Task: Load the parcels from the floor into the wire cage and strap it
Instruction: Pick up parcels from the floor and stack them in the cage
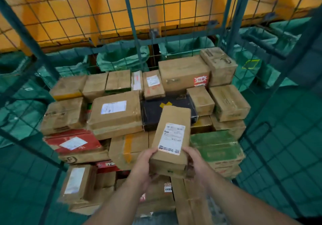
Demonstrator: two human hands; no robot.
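A long brown cardboard parcel (171,137) with a white shipping label is held over the stack inside the green wire cage (134,38). My left hand (144,165) grips its near left corner and my right hand (195,162) grips its near right corner. Below lie several parcels: a black box (156,113), a large brown parcel with a white label (115,113), a red box (73,142) and a green-topped box (216,146).
The cage's mesh walls rise at the back, left and right. Green sacks (122,57) hang behind the back mesh under orange chutes (69,12). Taller brown boxes (184,71) stand at the stack's far right. The floor around is green.
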